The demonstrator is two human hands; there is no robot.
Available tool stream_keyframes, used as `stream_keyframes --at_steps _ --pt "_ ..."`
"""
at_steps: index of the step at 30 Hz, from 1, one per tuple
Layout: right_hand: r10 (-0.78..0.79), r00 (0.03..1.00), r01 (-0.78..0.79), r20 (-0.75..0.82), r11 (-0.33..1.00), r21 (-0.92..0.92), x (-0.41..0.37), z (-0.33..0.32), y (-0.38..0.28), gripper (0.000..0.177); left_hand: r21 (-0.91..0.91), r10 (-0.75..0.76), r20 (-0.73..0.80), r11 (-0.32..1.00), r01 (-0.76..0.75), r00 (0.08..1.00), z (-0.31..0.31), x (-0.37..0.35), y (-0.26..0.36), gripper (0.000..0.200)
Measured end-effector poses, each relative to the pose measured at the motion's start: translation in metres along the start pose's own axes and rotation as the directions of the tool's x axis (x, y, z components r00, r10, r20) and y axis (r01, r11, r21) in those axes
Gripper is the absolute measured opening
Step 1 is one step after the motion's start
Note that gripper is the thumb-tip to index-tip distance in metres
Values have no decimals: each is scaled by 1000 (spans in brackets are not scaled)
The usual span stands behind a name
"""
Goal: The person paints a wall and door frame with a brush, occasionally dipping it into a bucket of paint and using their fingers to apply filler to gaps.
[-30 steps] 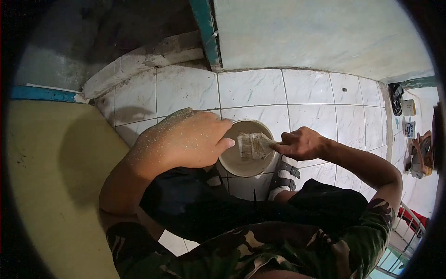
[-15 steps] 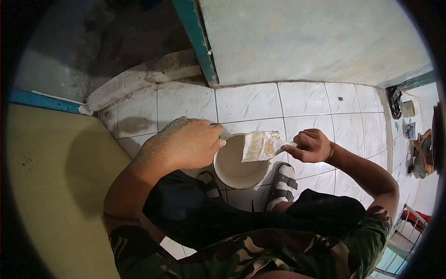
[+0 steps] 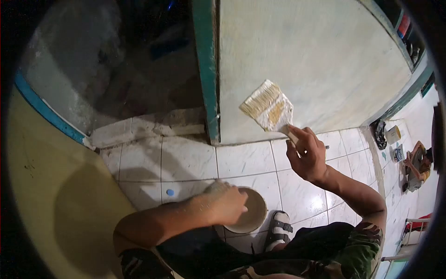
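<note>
My right hand point(image 3: 306, 153) is closed round the handle of a wide paintbrush point(image 3: 274, 108). The brush is raised in front of the pale wall, bristles pointing up and left, with white paint over its head and bristles. Below it, a round bucket point(image 3: 253, 214) stands on the tiled floor by my sandalled foot, its inside pale. My left hand point(image 3: 227, 203) is at the bucket's left rim with curled fingers and seems to grip it; the hand covers part of the rim. Pale specks dot the back of this hand and wrist.
A pale wall panel point(image 3: 306, 60) with a teal door frame point(image 3: 206, 69) rises ahead. Left is a dark doorway with a raised sill point(image 3: 153, 125). A small blue disc point(image 3: 170, 192) lies on the tiles. At far right another person point(image 3: 418, 167) crouches near tubs point(image 3: 398, 152).
My right hand has lifted the paintbrush up from over the bucket to in front of the wall. The view has tilted upward. My left hand remains at the bucket.
</note>
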State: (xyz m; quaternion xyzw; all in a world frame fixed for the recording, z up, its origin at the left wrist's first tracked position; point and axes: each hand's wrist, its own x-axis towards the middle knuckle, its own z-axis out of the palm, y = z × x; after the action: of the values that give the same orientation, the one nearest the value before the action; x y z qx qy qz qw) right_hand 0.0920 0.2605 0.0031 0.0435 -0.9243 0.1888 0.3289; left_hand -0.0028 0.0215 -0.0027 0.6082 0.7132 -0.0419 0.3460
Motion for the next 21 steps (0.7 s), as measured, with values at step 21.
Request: stream_keyframes --at_steps 21 --pt "69 850 -107 -522 993 -43 188 -17 -94 25 1 420 7 908 -420 908 24 -43 -13 39"
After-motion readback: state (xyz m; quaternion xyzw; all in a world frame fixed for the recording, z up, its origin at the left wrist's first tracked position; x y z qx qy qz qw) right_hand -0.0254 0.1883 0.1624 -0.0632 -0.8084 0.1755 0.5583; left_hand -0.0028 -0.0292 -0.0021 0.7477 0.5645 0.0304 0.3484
